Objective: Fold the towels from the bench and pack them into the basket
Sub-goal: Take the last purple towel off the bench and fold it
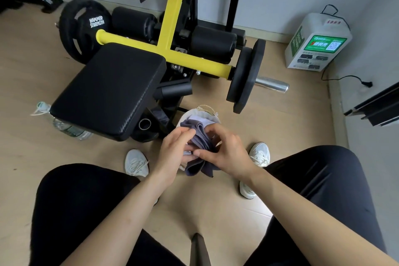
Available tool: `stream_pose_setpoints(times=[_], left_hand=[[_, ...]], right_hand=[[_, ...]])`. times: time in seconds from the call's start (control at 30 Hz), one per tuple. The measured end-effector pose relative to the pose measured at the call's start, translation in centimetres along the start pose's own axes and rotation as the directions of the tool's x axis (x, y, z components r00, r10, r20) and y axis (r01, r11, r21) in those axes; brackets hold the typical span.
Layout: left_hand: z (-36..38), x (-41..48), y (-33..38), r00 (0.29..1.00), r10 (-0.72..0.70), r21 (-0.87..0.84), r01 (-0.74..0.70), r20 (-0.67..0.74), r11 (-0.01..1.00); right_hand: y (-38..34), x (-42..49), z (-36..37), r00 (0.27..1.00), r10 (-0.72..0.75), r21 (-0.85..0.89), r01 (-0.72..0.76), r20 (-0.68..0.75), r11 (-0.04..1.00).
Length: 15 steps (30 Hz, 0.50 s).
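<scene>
- Right here, the black padded bench [108, 90] is sitting bare on its yellow frame [172, 34], with weight plates [246, 75] hanging at either end of the bar.
- The person is sitting with dark-clad legs [319, 190] spread wide, white sneakers [136, 163] planted on the wooden floor on either side of the basket.
- A white charging box [317, 43] is standing by the wall to the right, well apart from everything else.
- The basket [206, 112], pale-lined, is resting on the floor just beside the bench's near corner, between the feet; something white is lying inside it, probably another towel, though it is mostly covered.
- The grey towel [199, 151] is bunching up over the basket's opening, part of it draping down the near side.
- The left hand [174, 153] is gripping the towel's left edge, fingers curled into the cloth.
- The right hand [224, 149] is pinching the towel from the right, thumb and fingers closing on its folds.
- A clear water bottle [64, 125] is lying on its side by the bench's left edge.
</scene>
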<state>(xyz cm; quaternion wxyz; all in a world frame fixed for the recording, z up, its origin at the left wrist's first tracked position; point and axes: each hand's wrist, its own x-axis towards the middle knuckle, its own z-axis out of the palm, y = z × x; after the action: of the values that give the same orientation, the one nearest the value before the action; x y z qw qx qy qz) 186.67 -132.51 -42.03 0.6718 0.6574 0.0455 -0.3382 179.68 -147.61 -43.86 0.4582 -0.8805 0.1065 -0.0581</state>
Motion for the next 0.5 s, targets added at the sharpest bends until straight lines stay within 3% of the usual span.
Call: stream_pose_setpoints(times=[0.17,0.37,0.5], left_hand=[[-0.5,-0.2,0.4,0.990,0.058,0.036,-0.063,0.128,0.997],[-2.9,1.3,0.0,0.950,0.286,0.281,-0.241,-0.129,0.929],[-3.4,2.1,-0.3,0.984,0.160,0.272,-0.132,-0.082,0.953]], right_hand=[[0.7,0.6,-1.2,0.996,0.053,0.109,-0.045,-0.073,0.993],[0.8,0.8,-4.1,0.999,0.026,0.289,-0.034,0.032,0.957],[0.5,0.8,-5.6,0.998,0.050,0.567,-0.064,0.041,0.821]])
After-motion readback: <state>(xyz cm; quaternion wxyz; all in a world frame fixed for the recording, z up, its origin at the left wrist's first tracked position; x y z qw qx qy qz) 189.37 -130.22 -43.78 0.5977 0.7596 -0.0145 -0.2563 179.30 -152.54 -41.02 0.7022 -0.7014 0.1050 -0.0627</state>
